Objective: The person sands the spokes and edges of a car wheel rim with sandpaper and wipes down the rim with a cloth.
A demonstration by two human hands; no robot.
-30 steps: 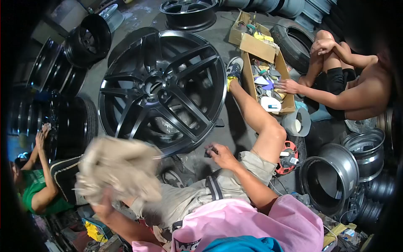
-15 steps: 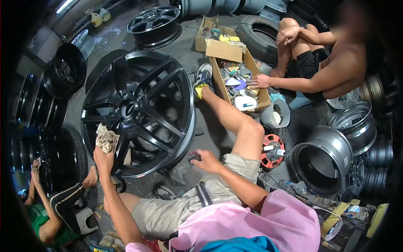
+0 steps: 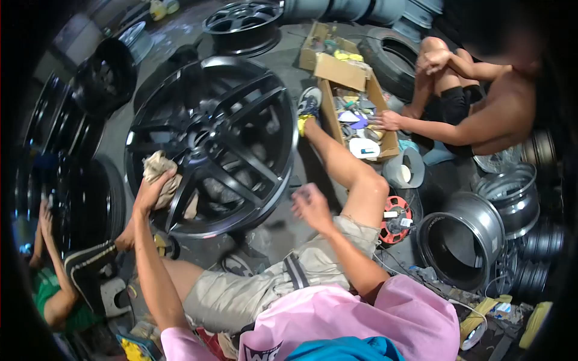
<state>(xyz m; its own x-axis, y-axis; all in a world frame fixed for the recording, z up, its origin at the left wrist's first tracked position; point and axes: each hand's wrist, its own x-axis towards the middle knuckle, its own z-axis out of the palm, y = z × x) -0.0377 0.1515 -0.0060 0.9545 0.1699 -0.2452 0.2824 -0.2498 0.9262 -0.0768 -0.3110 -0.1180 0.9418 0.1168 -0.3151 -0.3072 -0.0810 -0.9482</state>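
Note:
A large black alloy wheel (image 3: 201, 139) with several spokes stands tilted in front of me. At its lower left, my left hand (image 3: 149, 195) is closed around a crumpled beige rag (image 3: 160, 168), which lies against the spokes near the rim. Right of the wheel's lower edge, my right hand (image 3: 311, 206) hangs in the air above my thigh, apart from the wheel. Its fingers are a little blurred, loosely bent and apart, with nothing in them.
A cardboard box (image 3: 329, 114) of sanding pads and tools stands beyond my foot. A person sitting at the right rests a hand (image 3: 388, 120) on it. Silver rims (image 3: 460, 240) and a red reel (image 3: 395, 219) lie right. Another person (image 3: 57, 295) works at the left.
The view has shifted, so most things sit further right. My left hand with the rag has moved in over the spokes. My right hand has risen slightly and turned.

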